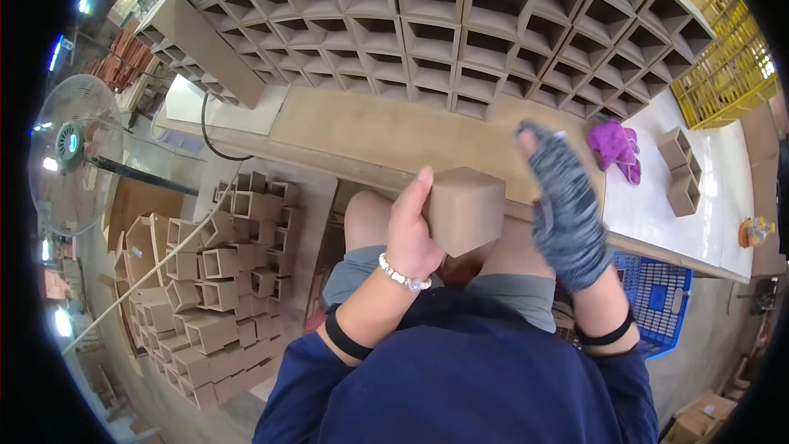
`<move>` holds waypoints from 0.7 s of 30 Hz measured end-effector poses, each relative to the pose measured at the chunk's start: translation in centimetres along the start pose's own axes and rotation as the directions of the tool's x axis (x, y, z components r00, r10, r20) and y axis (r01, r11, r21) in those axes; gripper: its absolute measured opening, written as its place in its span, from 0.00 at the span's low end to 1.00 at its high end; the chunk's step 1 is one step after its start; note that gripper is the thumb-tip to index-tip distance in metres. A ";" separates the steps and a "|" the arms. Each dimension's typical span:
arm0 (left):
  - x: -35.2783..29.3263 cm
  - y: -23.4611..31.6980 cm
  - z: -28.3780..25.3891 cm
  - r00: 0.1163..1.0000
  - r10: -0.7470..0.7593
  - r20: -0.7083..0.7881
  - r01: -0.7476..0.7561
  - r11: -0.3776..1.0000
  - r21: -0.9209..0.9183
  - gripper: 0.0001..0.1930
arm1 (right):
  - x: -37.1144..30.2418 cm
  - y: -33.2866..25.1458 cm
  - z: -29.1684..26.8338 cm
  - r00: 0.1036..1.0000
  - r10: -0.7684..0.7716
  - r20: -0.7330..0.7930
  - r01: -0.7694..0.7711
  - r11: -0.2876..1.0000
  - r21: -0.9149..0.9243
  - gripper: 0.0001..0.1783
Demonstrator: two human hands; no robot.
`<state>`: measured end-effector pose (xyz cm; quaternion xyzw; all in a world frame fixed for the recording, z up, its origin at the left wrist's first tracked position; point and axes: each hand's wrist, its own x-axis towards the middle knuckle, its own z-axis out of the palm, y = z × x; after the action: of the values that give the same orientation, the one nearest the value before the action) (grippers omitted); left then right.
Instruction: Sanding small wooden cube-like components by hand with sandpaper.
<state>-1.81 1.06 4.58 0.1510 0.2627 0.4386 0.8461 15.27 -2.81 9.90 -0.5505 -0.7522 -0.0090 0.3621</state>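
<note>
In my bare left hand (413,238) is a plain brown box (467,210), held above my lap at the table's front edge. The thumb lies along its left side; the other fingers are hidden beneath it. My right hand (567,210), in a grey knitted glove, is raised to the right of the box and apart from it. Its fingers stretch forward with nothing visible in them. Beyond both hands, many open brown boxes (431,37) are stacked in rows on the brown worktop (353,131), their openings facing me.
More open boxes (214,304) are piled at the left. A fan (70,141) stands far left. On the right are a purple cloth (612,146), two small boxes (680,173), a yellow crate (727,103), and a blue crate (662,300) below the table.
</note>
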 end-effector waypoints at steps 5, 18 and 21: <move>0.7 0.7 -0.4 0.984 -0.173 0.029 0.174 0.985 -0.014 0.12 | -1.4 -0.3 3.2 0.991 -0.036 0.131 0.055 0.988 -0.146 0.26; 0.1 0.4 0.3 0.998 0.039 -0.059 -0.021 0.963 0.268 0.10 | -1.0 2.9 2.3 0.979 0.037 0.200 0.031 0.944 -0.328 0.23; 0.2 0.2 0.5 0.994 0.073 -0.075 -0.050 0.960 0.274 0.09 | -1.0 0.3 0.5 0.977 0.002 0.214 0.045 0.975 -0.217 0.23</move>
<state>-1.57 1.34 5.00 0.2550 0.3509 0.4307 0.7914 15.34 -3.30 8.90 -0.5769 -0.7868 -0.0375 0.2159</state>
